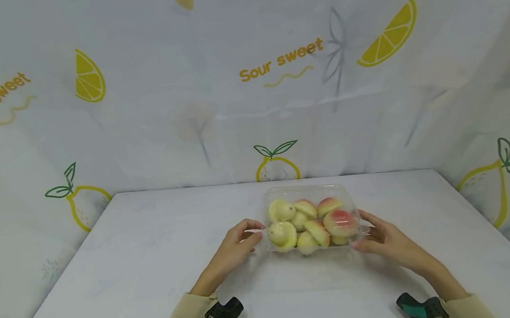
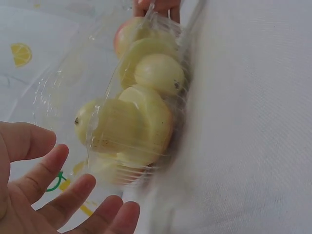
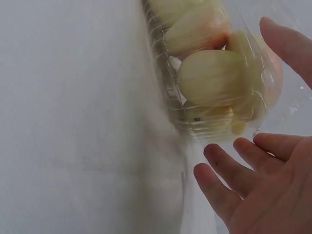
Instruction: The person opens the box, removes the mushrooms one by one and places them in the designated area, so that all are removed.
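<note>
A clear plastic fruit box (image 1: 307, 191) sits on the table, right of its middle. Inside are several pale yellow fruits and cut pieces, some blushed pink like peaches (image 1: 340, 222); clear plastic lies over them. My left hand (image 1: 238, 244) is at the box's left end. The left wrist view shows its fingers (image 2: 80, 187) spread and loosely bent beside the plastic, gripping nothing. At the right end is my right hand (image 1: 391, 240), thumb and fingers apart around the corner. Its fingertips (image 3: 213, 152) are near or against the plastic; contact is unclear.
A white cloth covers the table (image 1: 153, 252). Behind it hangs a pale curtain (image 1: 161, 112) printed with lemons and lettering. Black devices are strapped at the left wrist (image 1: 225, 311) and the right wrist (image 1: 420, 308), below beige sleeves.
</note>
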A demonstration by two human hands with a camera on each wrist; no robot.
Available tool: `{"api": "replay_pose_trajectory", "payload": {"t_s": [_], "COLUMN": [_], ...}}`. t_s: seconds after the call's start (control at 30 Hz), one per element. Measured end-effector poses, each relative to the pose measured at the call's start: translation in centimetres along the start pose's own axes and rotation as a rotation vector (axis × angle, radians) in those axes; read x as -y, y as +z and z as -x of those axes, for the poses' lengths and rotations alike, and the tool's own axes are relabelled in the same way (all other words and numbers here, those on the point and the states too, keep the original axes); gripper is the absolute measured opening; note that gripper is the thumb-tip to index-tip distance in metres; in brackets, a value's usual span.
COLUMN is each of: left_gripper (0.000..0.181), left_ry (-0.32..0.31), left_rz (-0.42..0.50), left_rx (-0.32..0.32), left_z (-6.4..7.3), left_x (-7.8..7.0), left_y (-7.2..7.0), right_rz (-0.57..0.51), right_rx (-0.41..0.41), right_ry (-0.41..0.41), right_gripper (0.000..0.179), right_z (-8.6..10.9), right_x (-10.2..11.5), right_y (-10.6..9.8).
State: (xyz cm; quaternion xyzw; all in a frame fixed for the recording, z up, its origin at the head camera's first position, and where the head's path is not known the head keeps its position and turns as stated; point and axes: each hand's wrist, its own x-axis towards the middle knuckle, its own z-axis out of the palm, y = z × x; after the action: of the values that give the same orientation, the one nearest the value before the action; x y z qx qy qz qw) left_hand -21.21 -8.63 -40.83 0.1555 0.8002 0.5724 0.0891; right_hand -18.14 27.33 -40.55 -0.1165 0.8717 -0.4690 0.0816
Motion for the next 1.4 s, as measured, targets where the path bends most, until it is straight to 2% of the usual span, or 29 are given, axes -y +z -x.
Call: {"api": "replay_pose_trajectory", "payload": {"t_s": [0.2,0.47,0.8,1.23,1.4], "left_gripper": [0.025,0.022,0.027,0.032,0.039], "left_ry": [0.005,0.047,0.083,0.141,0.130], "left_rz": [-0.014,-0.004,-0.042,0.003,0.005], "left_rx": [-0.030,-0.108,-0.159,-0.169,-0.161], "left_z": [-0.3,-1.4,-2.8,-4.8,-5.5], "left_x": [-0.5,-1.4,-2.1,-2.2,-2.1], "left_y": [-0.2,-0.2,-0.4,-0.3,-0.2], "right_rz": [0.022,-0.039,-0.009,-0.034,-0.029], "right_rx": [-0.052,-0.065,-0.082,-0.064,-0.058], "right_ry": [-0.014,-0.020,-0.037,-0.059,-0.059], "right_gripper": [0.089,0.093,0.093,0.091,0.090], "right_z": [-0.1,-0.4,-0.6,-0.5,-0.4], "right_x": [0.1,0.1,0.1,0.1,0.1], "right_y": [0.6,1.4,1.8,1.7,1.6]}}
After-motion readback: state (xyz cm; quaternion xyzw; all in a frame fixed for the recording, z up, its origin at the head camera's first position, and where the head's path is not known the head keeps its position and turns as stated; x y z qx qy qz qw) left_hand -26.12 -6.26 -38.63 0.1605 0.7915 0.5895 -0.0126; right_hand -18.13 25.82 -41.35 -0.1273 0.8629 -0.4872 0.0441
